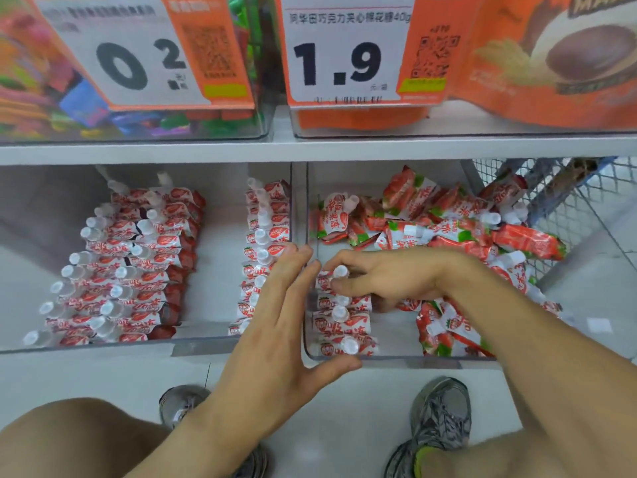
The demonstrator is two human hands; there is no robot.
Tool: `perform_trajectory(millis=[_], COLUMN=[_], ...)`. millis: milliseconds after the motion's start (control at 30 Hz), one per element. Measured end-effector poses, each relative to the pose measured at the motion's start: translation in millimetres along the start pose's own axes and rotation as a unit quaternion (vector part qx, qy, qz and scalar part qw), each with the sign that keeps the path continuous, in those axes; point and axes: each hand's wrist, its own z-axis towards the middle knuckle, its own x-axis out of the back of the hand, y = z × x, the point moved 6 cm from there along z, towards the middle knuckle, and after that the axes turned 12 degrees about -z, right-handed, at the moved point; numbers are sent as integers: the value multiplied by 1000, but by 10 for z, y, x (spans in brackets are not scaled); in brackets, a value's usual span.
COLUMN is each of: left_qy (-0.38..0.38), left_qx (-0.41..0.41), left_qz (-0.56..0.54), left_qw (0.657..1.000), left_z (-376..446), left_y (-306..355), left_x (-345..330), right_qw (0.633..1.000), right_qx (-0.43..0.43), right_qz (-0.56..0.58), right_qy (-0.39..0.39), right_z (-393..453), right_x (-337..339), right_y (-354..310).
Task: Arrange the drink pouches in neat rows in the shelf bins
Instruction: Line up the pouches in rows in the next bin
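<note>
Reaching into the right bin (pixel 396 361), the right hand (pixel 389 277) curls its grip around a drink pouch (pixel 325 282) at the top of a short row (pixel 341 326) along the bin's left wall (loose pouches (pixel 448 215) lie heaped behind). The left hand (pixel 275 326) is spread flat, holding nothing, fingers against the wall between the bins. The left bin (pixel 206 343) holds neat rows (pixel 131 270).
</note>
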Motion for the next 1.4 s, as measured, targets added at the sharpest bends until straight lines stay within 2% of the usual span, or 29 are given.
perform_trajectory(millis=[67, 100, 200, 267, 533, 700, 933, 1067, 1267, 1333, 1400], left_qy=[-4, -4, -7, -10, -12, -11, -7, -3, 8, 10, 10], left_qx=[0, -1, -6, -8, -14, -7, -4, -1, -2, -2, -1], left_qz=[-8, -12, -19, -21, -17, -14, -19, -28, -39, -40, -40], left_qw=[1000, 1000, 1000, 1000, 1000, 1000, 1000, 1000, 999, 999, 999], left_z=[3, 5, 12, 11, 10, 10, 11, 10, 8, 12, 13], left_y=[-1, 0, 12, 10, 17, 16, 32, 24, 27, 29, 27], left_x=[7, 7, -6, -11, 4, -1, -9, -10, -2, 6, 13], right_qw=[999, 999, 979, 959, 955, 980, 982, 973, 949, 957, 981], right_qx=[-12, -18, -33, -48, -114, -83, -55, -40, -23, -14, -16], right_qz=[47, 33, -150, -213, -161, -24, 107, 194, 274, 253, 130], right_qy=[12, 38, 134, 182, 220, 181, 142, 117, 154, 144, 140], right_z=[-44, -59, -98, -140, -333, -304, -359, -379, -349, -357, -406], right_x=[0, 12, -20, -85, -16, -183, -287, -343, -372, -380, -328], right_y=[16, 15, -48, -73, 37, 69, 106, 93, 161, 150, 138])
